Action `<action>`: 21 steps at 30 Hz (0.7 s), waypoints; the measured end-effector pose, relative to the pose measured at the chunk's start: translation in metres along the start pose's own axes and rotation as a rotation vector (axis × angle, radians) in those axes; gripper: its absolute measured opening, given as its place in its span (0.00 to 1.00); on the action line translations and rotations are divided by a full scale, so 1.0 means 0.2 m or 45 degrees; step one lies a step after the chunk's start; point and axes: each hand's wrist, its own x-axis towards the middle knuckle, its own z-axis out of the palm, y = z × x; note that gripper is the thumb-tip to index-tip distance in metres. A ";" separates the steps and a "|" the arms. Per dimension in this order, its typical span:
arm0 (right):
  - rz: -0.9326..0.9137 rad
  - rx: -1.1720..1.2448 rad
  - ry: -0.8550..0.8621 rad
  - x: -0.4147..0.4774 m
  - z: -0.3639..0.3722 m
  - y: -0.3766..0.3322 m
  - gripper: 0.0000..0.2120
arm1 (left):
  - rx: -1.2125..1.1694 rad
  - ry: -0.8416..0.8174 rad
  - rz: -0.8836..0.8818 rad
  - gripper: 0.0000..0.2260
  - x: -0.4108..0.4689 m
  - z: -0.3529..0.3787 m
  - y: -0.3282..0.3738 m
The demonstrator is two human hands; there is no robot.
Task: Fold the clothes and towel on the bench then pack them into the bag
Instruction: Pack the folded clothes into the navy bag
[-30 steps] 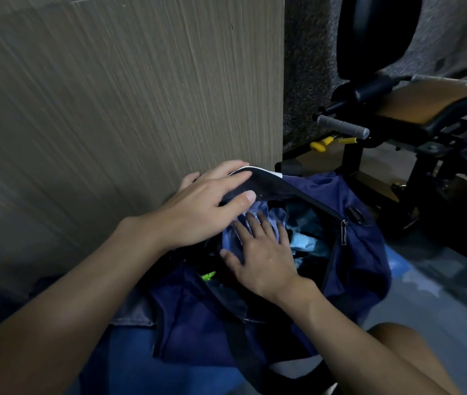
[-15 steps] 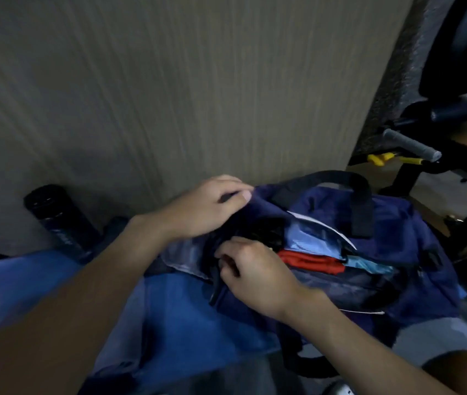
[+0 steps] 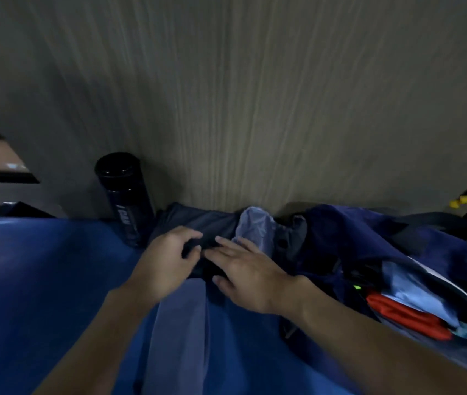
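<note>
A dark navy garment point(image 3: 198, 223) lies crumpled on the blue bench point(image 3: 41, 280) against the wall. My left hand point(image 3: 169, 260) pinches a fold of this dark cloth. My right hand point(image 3: 246, 272) lies flat on the same garment with its fingers straight. A pale lilac cloth point(image 3: 255, 226) sits bunched just beyond my right hand. The navy bag point(image 3: 369, 246) stands open at the right, with folded red point(image 3: 406, 317) and light blue point(image 3: 409, 286) items inside. A grey-blue cloth point(image 3: 178, 337) stretches toward me between my forearms.
A black bottle point(image 3: 125, 195) stands upright on the bench by the wall, left of the dark garment. A wood-grain wall panel point(image 3: 255, 95) rises directly behind. Yellow-tipped gym equipment point(image 3: 466, 203) shows at the far right edge.
The view swung left, away from the bag. Both hands left the bag's opening and moved to the dark garment beside the bottle; the left now pinches it, the right lies flat.
</note>
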 end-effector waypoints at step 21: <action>1.118 1.203 0.335 0.16 0.00 0.31 0.24 | 0.359 -0.268 -0.034 0.27 0.12 0.06 -0.17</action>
